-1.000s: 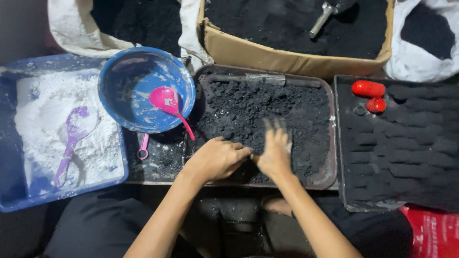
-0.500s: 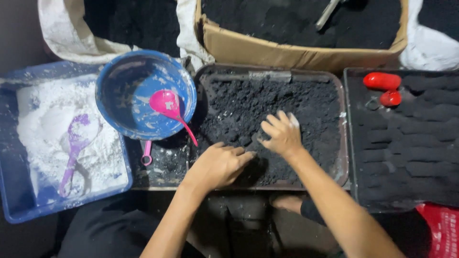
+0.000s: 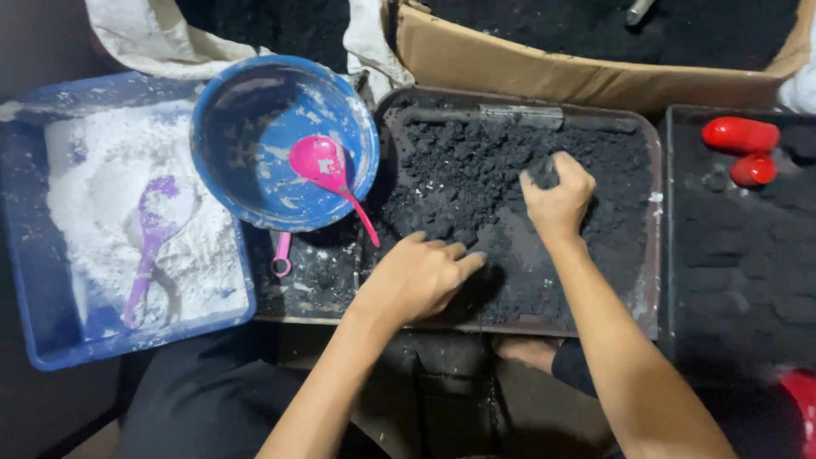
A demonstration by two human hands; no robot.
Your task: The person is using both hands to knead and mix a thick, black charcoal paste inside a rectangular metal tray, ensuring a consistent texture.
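**Black granular mix, worked by both hands in the dark tray**

Black mix point(image 3: 476, 183) fills dark tray point(image 3: 650, 255), under both hands. Left hand point(image 3: 421, 276) flat, fingers released, pressing near edge. Right hand point(image 3: 557, 197) clenched on a clump, farther in. Best kneaded evenly, kept inside rim. Left of hands: blue bowl point(image 3: 246, 183), near empty, pink spoon point(image 3: 327, 170); blue tub point(image 3: 51, 344) of white powder, purple scoop point(image 3: 153, 234). Beyond: cardboard box point(image 3: 510, 68) of black mix.

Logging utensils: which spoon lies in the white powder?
The purple spoon, half buried in the blue tray; the pink spoon rests in the blue bowl.
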